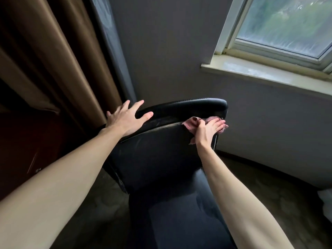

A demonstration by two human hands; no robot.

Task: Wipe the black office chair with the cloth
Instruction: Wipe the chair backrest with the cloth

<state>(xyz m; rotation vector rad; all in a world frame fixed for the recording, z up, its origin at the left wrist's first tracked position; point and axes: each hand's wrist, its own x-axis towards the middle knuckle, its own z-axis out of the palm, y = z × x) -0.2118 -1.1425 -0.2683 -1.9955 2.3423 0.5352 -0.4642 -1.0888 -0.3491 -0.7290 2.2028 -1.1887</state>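
1. Standing below and left of the window sill [251, 69], the black office chair [158, 159] shows glossy, scuffed leather.
2. The pink cloth [193, 123] lies on the backrest corner nearest the sill, pressed under the right hand [208, 131], whose fingers are straight.
3. The left hand [125, 121] rests on the corner farthest from the sill, fingers spread, holding nothing.

Dim interior. Daylight enters only through the white-framed glass window [287, 24], upper right; the view beyond is smeared. Soft sheen on the black leather office chair [179, 105] top edge. Brown pleated curtain [45, 60] in deep shadow. Pale stone window sill [260, 71] bows from wide-angle distortion.
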